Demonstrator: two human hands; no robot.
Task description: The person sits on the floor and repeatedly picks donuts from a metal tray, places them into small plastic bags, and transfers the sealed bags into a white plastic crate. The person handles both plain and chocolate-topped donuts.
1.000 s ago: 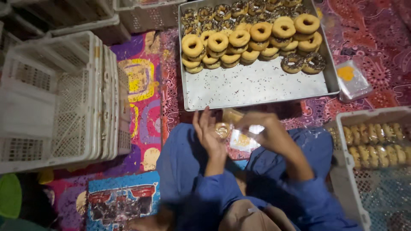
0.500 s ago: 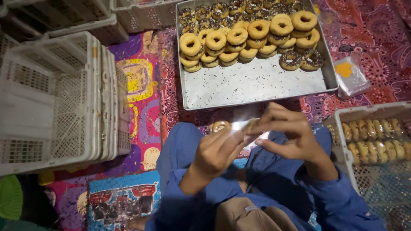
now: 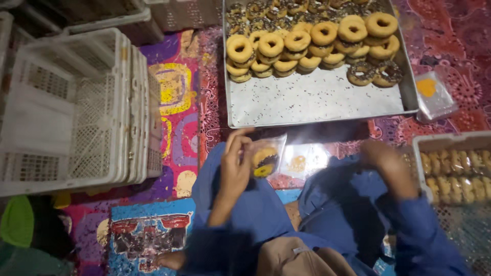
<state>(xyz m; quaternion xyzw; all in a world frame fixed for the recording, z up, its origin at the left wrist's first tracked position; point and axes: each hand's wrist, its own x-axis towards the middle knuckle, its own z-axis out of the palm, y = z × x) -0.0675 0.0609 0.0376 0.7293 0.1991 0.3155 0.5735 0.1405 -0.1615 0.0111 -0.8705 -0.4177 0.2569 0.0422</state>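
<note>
- Left hand [image 3: 236, 171]: fingers pinch a clear bag [image 3: 266, 157] by its edge, holding the doughnut [image 3: 265, 162] inside upright above the lap.
- Right hand [image 3: 389, 164], blurred, hovers by the packed crate [image 3: 450, 168] at right; its grip cannot be told.
- Beyond, on the floor, a metal tray [image 3: 317, 97] keeps unbagged doughnuts within reach.

Doughnut tray ahead, crates to either side

The flat metal tray [image 3: 317, 99] of ring doughnuts [image 3: 312, 41] lies before the seated person; stacked white plastic crates [image 3: 76, 107] stand left, a white crate of packed doughnuts [image 3: 455, 163] right, a small clear plastic packet [image 3: 433, 94] between tray and crate.
</note>
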